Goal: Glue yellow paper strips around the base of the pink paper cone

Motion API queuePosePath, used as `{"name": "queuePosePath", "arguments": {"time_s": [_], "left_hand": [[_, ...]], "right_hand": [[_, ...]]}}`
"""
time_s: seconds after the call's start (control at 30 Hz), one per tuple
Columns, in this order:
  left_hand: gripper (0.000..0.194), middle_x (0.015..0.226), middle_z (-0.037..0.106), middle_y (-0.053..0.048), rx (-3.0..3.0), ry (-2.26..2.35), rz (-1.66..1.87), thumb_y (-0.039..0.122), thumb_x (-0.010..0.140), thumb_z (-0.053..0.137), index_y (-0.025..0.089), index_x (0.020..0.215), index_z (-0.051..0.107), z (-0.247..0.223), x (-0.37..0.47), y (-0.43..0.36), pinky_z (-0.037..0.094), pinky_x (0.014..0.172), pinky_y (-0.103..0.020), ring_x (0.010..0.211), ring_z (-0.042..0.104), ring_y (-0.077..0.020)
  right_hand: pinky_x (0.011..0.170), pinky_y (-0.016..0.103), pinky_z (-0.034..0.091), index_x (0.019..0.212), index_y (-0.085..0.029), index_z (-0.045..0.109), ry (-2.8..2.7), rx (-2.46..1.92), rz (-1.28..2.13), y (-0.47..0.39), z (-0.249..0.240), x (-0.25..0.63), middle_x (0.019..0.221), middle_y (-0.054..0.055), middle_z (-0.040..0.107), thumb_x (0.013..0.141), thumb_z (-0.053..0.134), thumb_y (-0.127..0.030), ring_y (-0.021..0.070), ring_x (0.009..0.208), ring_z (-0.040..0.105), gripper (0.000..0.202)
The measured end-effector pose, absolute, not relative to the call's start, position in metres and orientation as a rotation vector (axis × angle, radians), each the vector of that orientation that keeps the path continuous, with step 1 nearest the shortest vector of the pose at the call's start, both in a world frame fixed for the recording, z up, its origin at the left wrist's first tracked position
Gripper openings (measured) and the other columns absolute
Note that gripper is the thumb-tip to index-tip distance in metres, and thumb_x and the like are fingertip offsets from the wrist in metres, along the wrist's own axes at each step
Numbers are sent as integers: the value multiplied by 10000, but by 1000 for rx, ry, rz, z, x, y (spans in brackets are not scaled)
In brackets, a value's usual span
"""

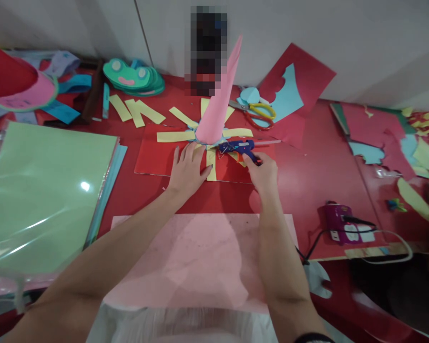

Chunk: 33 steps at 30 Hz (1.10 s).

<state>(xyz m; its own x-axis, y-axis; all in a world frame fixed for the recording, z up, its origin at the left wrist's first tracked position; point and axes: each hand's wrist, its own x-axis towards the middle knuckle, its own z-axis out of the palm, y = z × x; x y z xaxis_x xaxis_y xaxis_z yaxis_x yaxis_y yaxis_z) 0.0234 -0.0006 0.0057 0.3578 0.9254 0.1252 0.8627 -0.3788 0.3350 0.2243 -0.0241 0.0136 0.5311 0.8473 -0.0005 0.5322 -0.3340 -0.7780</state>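
A tall pink paper cone (217, 107) stands with its point up and leaning right, on a red sheet (153, 155). Yellow paper strips (175, 136) fan out around its base, over light blue paper. My left hand (188, 169) lies at the front of the base, fingers spread over the strips and the red sheet. In my right hand (264, 171) is a dark blue glue gun (241, 146), its nozzle pointing left at the base of the cone and a glue stick showing at its back. The exact spot under the nozzle is too small to tell.
Scissors (260, 116) lie behind the glue gun beside cut blue and red paper (307, 71). Green frog cutouts (132, 78) are at the back left. Packed green sheets (53, 190) lie left, a purple power strip (339, 221) with cables right.
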Motion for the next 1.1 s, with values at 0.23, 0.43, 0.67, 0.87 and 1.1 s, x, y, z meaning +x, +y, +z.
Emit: {"name": "queuePosePath", "arguments": {"time_s": [0.23, 0.43, 0.67, 0.87, 1.1], "left_hand": [[469, 1475, 424, -145, 2419, 1563, 426, 340, 911, 511, 208, 1360, 511, 6, 23, 2, 202, 1190, -533, 1377, 390, -309], [450, 1523, 353, -140, 2412, 1580, 405, 334, 914, 503, 216, 1348, 531, 8, 24, 1, 239, 1176, -537, 1419, 322, -331], [438, 1516, 361, -143, 2454, 1570, 419, 338, 918, 504, 219, 1339, 527, 7, 23, 2, 224, 1185, -533, 1425, 316, -318], [437, 1471, 426, -150, 2435, 1602, 451, 366, 953, 442, 197, 1353, 495, 7, 23, 2, 222, 1185, -530, 1376, 400, -293], [418, 1458, 449, -153, 2425, 1602, 460, 338, 946, 452, 172, 1327, 503, 1, 22, 4, 235, 1183, -516, 1362, 418, -285]], "right_hand": [[660, 314, 433, 832, -154, 700, -1005, -1923, 531, -24, 6, 245, 666, 24, 635, 760, 592, -490, 162, 644, 570, 360], [631, 299, 414, 824, -158, 703, -1001, -1882, 565, -23, 4, 242, 605, 2, 594, 743, 611, -520, 150, 613, 548, 382], [516, 248, 356, 699, -203, 588, -855, -1693, 415, -24, 15, 237, 600, -30, 542, 799, 541, -582, 98, 521, 452, 395], [392, 214, 215, 769, -229, 521, -627, -1272, 681, -25, 33, 233, 628, -53, 485, 803, 494, -528, 67, 430, 341, 302], [364, 211, 134, 823, -241, 557, -755, -1027, 939, -32, 50, 227, 680, -72, 400, 703, 646, -468, 39, 432, 275, 271]]}}
